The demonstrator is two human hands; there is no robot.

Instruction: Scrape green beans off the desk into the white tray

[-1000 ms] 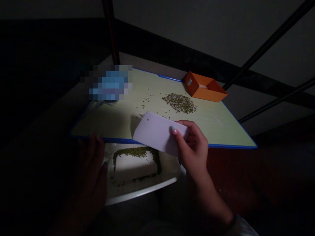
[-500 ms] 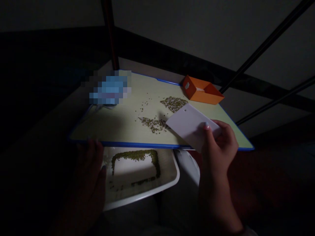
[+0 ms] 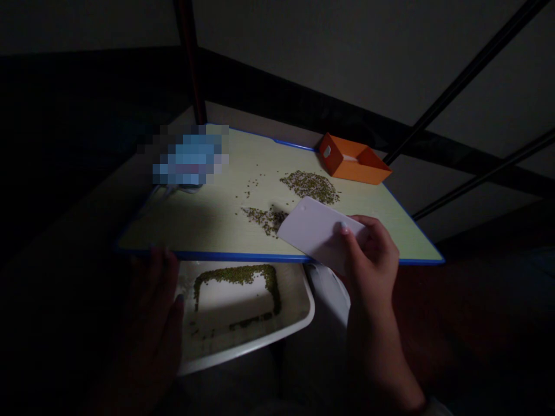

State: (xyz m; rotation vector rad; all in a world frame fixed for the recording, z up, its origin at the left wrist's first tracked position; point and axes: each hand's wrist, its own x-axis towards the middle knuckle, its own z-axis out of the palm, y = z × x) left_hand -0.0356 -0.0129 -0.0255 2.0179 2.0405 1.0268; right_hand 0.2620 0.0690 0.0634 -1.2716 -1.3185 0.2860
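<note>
Head view, right hand: the right hand (image 3: 370, 260) pinches the card, thumb on top and fingers curled beneath.
Card: the white card (image 3: 314, 231) slants out leftward and ahead of the right hand, over the near part of the surface (image 3: 403, 234); its far left end meets the near seeds.
Near seeds: the small patch of near seeds (image 3: 262, 218) lies left of the right hand and a little ahead of it.
Far pile: the far pile (image 3: 310, 186) of green seeds sits ahead of the right hand, beyond the card, with stray ones scattered to its left.
Left hand: the left hand (image 3: 154, 312) is in deep shadow beside the tub; whether it grips anything, I cannot tell.
Tub: the white tub (image 3: 234, 297) is between the hands, nearer the left, below the surface's blue edge (image 3: 234, 256); seeds line its floor in a broken frame.
Box: the orange box (image 3: 359, 164) stands well ahead of the right hand, on the far side.
Blue thing: the blue thing (image 3: 191, 156), pixelated, is well ahead of the left hand.
</note>
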